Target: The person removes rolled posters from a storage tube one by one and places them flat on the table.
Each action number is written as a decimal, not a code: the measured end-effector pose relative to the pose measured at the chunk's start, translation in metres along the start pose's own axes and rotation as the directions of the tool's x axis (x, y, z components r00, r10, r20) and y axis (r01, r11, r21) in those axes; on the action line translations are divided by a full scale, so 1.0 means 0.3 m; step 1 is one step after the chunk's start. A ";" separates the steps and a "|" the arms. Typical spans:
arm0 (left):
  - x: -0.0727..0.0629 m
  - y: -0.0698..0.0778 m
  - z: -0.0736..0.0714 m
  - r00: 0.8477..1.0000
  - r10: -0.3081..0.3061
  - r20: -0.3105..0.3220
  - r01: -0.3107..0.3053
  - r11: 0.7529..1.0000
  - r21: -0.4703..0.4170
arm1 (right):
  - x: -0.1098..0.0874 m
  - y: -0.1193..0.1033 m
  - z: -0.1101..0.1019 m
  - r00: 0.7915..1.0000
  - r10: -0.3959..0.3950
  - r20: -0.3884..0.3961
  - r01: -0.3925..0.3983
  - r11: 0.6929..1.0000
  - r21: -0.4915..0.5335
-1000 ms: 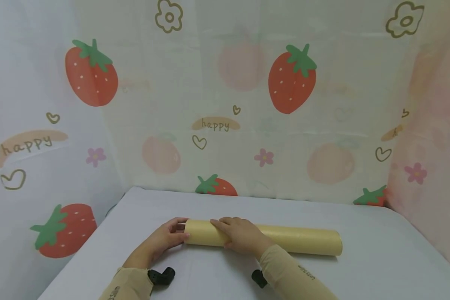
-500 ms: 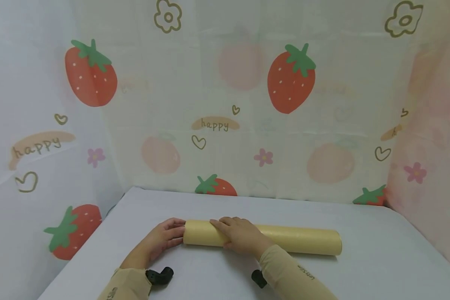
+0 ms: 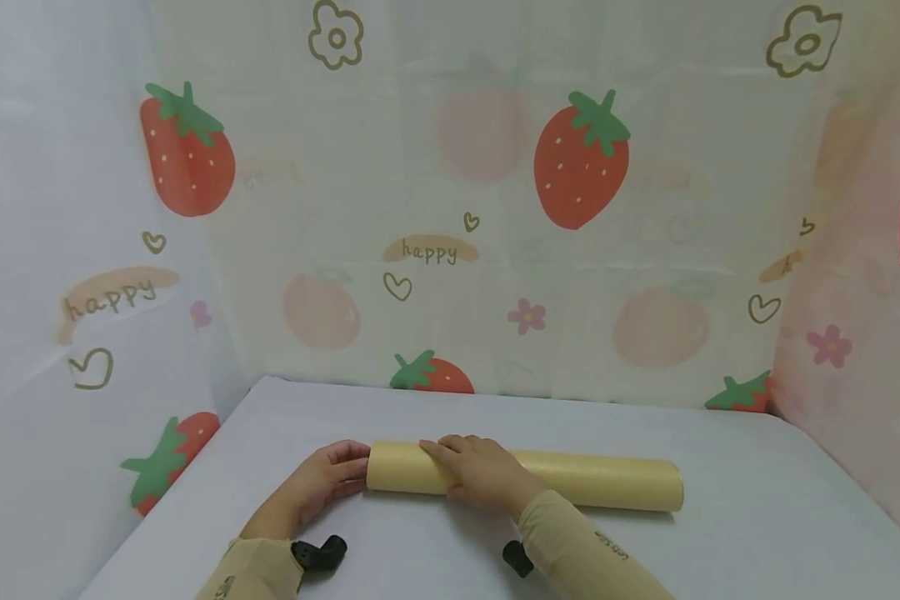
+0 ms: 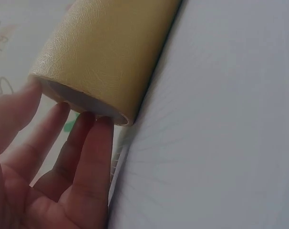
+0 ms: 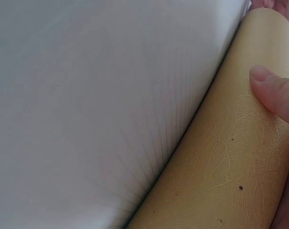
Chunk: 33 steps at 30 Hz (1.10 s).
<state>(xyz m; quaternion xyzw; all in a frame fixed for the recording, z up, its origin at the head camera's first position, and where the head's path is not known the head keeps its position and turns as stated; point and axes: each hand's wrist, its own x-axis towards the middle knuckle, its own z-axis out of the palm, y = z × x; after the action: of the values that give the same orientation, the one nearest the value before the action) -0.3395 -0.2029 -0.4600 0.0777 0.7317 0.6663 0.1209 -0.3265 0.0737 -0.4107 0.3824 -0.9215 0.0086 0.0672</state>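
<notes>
I have a long, pale-yellow, hollow cylinder with a finely crinkled surface (image 3: pixel 607 481) lying on its side at about 5 o'clock in the head view, its length running from 9 toward 3 o'clock. Through the right wrist camera I make out a few dark specks (image 5: pixel 241 188) on it.

My right hand (image 3: pixel 491 477) comes in from 5 o'clock and lies over the cylinder, left of its middle, its fingers bent across and gripping it. My left hand (image 3: pixel 317 487) is at the cylinder's 9 o'clock end, fingers long and parted, tips at the rim of the round opening (image 4: pixel 89 99). I cannot tell whether every tip touches that rim.

Both forearms wear beige sleeves (image 3: pixel 588 546) with dark lettering. By the left cuff, at 6 o'clock from that hand, I see a bent black piece (image 3: pixel 321 553); a short black piece (image 3: pixel 518 557) shows beside the right sleeve.

Everything lies on a white-covered bench (image 3: pixel 765 500). Beyond it, toward 12 o'clock, hangs a pale printed backdrop (image 3: pixel 450 333), with red strawberries (image 3: pixel 582 167) at 10 and between 1 and 2 o'clock.
</notes>
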 end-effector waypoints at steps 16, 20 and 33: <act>0.012 -0.015 -0.004 1.000 0.016 -0.008 -0.016 1.000 0.004 | -0.001 -0.003 -0.001 1.000 0.000 0.004 0.000 1.000 0.006; 0.009 -0.010 -0.003 1.000 0.026 0.015 -0.026 0.999 0.020 | -0.002 -0.005 -0.003 1.000 0.002 0.005 -0.002 1.000 0.006; 0.011 -0.011 0.000 0.999 0.025 0.023 -0.027 0.997 0.066 | 0.002 -0.003 -0.001 1.000 -0.003 -0.003 0.003 1.000 0.003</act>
<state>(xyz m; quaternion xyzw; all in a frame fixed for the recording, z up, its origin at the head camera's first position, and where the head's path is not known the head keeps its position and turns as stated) -0.3426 -0.2024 -0.4636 0.0986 0.7509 0.6423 0.1177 -0.3263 0.0727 -0.4103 0.3840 -0.9208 0.0105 0.0678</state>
